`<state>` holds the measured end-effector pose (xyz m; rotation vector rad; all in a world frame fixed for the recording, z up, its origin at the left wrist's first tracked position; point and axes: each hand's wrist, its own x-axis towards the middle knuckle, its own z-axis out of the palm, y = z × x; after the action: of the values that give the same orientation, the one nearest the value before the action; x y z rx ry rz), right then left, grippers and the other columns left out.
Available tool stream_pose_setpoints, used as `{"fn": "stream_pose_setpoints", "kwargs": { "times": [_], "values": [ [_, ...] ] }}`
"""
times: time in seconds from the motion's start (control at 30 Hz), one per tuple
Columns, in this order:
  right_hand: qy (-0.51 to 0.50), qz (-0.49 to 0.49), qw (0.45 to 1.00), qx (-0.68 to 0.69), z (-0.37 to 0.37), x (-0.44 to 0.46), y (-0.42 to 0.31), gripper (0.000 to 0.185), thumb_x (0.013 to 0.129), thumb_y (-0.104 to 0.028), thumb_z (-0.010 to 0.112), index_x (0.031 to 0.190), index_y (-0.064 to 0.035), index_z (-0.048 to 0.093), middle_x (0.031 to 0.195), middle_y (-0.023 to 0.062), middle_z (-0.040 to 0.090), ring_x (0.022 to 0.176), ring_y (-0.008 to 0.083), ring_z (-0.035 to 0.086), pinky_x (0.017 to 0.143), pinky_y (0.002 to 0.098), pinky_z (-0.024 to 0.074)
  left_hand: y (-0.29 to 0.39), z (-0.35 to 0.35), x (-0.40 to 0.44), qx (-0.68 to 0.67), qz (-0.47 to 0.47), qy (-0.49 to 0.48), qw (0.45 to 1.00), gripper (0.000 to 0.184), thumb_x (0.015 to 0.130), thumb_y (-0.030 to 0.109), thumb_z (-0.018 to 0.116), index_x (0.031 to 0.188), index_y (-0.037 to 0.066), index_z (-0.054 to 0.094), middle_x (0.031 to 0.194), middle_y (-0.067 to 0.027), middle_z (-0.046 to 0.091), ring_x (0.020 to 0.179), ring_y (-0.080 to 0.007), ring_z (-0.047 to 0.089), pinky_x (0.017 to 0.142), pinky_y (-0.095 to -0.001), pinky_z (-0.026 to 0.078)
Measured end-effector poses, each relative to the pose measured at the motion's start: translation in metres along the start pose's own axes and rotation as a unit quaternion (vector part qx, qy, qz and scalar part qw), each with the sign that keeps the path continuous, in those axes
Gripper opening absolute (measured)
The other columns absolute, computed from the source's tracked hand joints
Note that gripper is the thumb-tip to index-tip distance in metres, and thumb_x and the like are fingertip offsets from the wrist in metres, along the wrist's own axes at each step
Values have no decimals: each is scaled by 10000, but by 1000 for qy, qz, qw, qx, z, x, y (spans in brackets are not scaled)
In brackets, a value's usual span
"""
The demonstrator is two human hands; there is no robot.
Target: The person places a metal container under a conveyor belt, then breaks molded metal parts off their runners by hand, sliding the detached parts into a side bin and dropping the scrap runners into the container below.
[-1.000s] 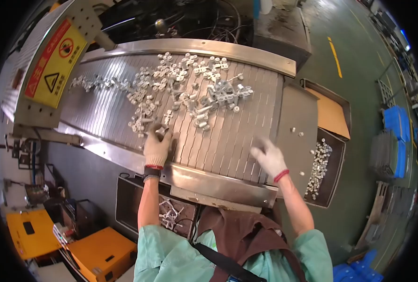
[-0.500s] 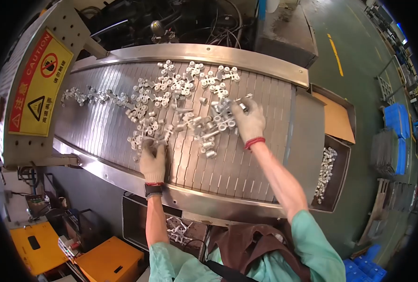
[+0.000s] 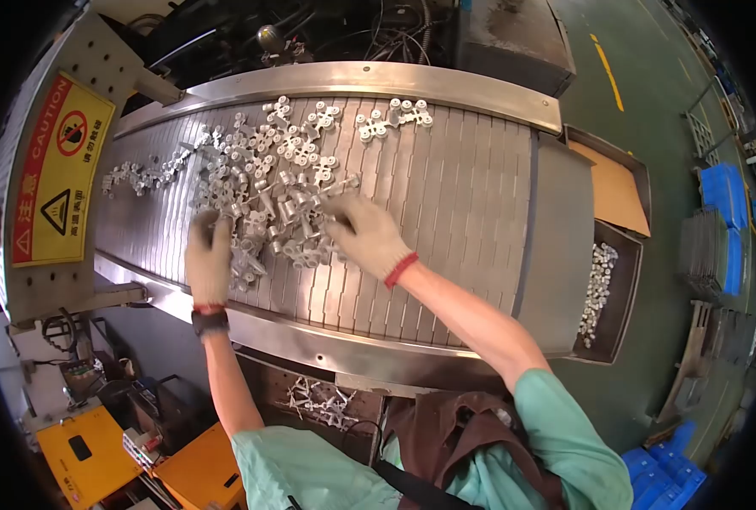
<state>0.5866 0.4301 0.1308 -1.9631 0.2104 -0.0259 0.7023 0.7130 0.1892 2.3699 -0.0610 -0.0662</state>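
Note:
Many small silvery metal castings (image 3: 297,208) lie heaped on the slatted metal conveyor (image 3: 446,229). My left hand (image 3: 209,259), in a pale knitted glove with dark fingertips, is at the near left edge of the heap; its fingers are curled, and what they hold, if anything, is hidden. My right hand (image 3: 365,231), gloved too, is at the right side of the heap with its fingertips against the castings; thumb and fingers are spread apart. A few connected castings (image 3: 392,120) lie apart near the far rail.
A machine housing with a caution sign (image 3: 62,170) stands at the left. Beyond the conveyor's right end are a bin of small pieces (image 3: 597,293) and a bin with cardboard (image 3: 620,189). Branched metal scraps (image 3: 323,403) lie in a box below the near rail.
My right hand has moved left across the conveyor, and castings on the right side have shifted left into a denser heap. My left hand has also moved left.

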Motion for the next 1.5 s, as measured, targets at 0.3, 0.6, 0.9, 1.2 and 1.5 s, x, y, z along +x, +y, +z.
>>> {"fn": "stream_pose_setpoints", "kwargs": {
  "times": [0.3,0.6,0.9,1.2,1.5],
  "values": [
    [165,-99,959,-207,-65,24,53,626,976,-402,783,1515,-97,689,1389,211,746,1304,368,702,1143,486,552,5,63,-142,108,1,-251,962,589,1001,472,804,1431,80,707,1102,-194,823,960,-372,800,868,-476,620],
    [144,-11,892,-428,-122,107,88,639,963,-467,784,1535,-201,681,1650,166,587,1403,418,636,1179,553,510,2,148,-133,15,-13,-151,988,463,1039,485,746,1283,93,709,987,-183,812,947,-435,792,845,-540,608],
    [184,8,905,-383,-117,1,111,269,986,-332,786,1231,-229,825,1517,110,676,1278,400,693,1097,560,532,-5,156,-64,-5,8,-63,998,417,1083,427,721,1219,33,706,1052,-229,812,1004,-445,785,893,-514,589],
    [186,79,911,-360,-114,-159,119,390,962,-344,797,1335,-228,802,1614,173,607,1363,419,644,1131,569,515,32,167,-125,-214,-116,-167,956,439,1102,358,723,1260,-47,666,1083,-204,786,970,-313,746,922,-456,586],
    [340,97,931,-92,-63,-208,106,728,898,-509,874,1468,-84,717,1504,231,682,1451,412,611,1212,514,511,69,244,-154,-105,-9,-268,958,577,1087,481,750,1347,-31,696,1082,-148,816,930,-224,785,825,-387,618]
  ]
}}
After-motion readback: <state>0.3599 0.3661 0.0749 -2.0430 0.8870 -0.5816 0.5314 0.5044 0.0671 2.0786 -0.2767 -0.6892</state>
